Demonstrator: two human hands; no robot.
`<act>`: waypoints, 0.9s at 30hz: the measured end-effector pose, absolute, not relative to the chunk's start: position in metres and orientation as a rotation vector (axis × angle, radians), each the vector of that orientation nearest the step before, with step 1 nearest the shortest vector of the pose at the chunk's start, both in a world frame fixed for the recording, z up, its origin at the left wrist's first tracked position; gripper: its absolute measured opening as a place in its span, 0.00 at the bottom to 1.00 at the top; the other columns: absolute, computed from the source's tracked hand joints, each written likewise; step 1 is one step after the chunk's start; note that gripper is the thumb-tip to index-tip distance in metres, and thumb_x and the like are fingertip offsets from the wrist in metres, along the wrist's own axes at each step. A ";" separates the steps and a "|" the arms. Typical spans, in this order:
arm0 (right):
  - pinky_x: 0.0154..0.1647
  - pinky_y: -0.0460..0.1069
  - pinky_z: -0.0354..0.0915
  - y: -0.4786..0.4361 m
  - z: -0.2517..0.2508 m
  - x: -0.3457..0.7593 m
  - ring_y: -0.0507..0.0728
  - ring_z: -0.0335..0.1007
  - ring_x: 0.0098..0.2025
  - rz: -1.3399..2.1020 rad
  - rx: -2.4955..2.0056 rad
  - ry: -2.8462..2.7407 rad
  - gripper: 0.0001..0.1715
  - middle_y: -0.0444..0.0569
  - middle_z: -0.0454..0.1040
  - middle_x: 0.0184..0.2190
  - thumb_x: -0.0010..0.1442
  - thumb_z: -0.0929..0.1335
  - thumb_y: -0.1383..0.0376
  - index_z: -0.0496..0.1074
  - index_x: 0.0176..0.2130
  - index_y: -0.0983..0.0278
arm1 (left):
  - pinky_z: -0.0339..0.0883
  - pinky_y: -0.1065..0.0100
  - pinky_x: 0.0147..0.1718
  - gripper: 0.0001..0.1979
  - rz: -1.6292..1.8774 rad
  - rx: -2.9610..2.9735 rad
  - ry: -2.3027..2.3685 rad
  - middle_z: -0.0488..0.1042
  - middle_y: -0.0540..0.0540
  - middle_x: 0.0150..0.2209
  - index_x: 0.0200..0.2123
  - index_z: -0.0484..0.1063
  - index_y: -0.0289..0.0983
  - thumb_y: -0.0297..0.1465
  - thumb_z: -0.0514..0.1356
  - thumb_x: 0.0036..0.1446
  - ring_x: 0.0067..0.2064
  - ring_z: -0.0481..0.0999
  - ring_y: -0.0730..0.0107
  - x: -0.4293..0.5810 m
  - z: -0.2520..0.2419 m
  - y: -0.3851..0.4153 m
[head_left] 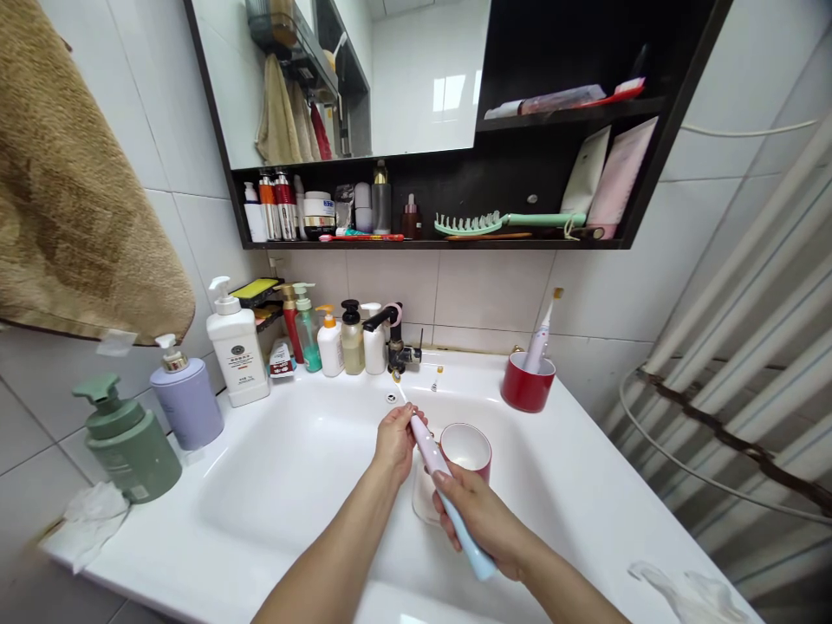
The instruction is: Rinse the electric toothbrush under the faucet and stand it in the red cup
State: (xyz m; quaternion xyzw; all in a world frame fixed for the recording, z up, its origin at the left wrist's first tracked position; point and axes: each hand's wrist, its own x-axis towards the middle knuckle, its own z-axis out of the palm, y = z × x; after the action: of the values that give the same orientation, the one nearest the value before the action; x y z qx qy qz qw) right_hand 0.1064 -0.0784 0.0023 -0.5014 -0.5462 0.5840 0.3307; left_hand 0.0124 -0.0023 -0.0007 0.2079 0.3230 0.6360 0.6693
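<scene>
Over the sink basin (273, 459), both hands are on an electric toothbrush (425, 444) with a pink-to-blue handle, tilted with its head toward the faucet (393, 338). My right hand (477, 513) wraps round the lower, blue part of the handle. The fingers of my left hand (393, 440) close on the upper end, by the neck of the brush head. Behind my right hand, a red cup with a white inside (465, 444) stands in the basin. Beside it lies a clear shallow dish (424, 505), partly covered by the hand.
Several pump bottles (331, 347) line the back left of the sink. A red cup (528, 394) holds another electric toothbrush (538, 347) at the back right. A dark mirror cabinet (533, 230) hangs above. A brown towel (84, 191) hangs left; crumpled plastic (685, 594) lies front right.
</scene>
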 end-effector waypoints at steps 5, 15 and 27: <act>0.12 0.41 0.51 -0.077 -0.001 0.106 0.45 0.54 0.15 1.254 -1.459 -1.538 0.10 0.39 0.57 0.18 0.49 0.56 0.60 0.57 0.30 0.64 | 0.61 0.74 0.24 0.04 1.461 0.460 0.727 0.66 0.50 0.17 0.20 0.62 0.32 0.27 0.55 0.39 0.20 0.67 0.78 0.014 -0.001 -0.001; 0.11 0.41 0.52 -0.080 0.000 0.105 0.45 0.54 0.14 1.416 -1.383 -1.480 0.16 0.40 0.57 0.20 0.51 0.54 0.60 0.54 0.40 0.62 | 0.60 0.74 0.21 0.06 1.458 0.471 0.733 0.64 0.51 0.17 0.20 0.61 0.33 0.29 0.56 0.38 0.19 0.65 0.78 0.014 -0.006 -0.001; 0.11 0.41 0.53 -0.078 0.000 0.108 0.44 0.54 0.14 1.499 -1.393 -1.473 0.15 0.41 0.58 0.20 0.51 0.53 0.59 0.55 0.36 0.64 | 0.60 0.74 0.21 0.05 1.471 0.454 0.742 0.63 0.51 0.15 0.19 0.60 0.33 0.28 0.54 0.41 0.18 0.64 0.79 0.016 -0.008 0.000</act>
State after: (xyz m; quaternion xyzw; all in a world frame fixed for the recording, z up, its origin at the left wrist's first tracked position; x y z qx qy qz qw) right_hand 0.1078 -0.0785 -0.0005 -0.5262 -0.5562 0.5663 0.3052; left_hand 0.0157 0.0004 -0.0079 0.2003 0.3275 0.6492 0.6566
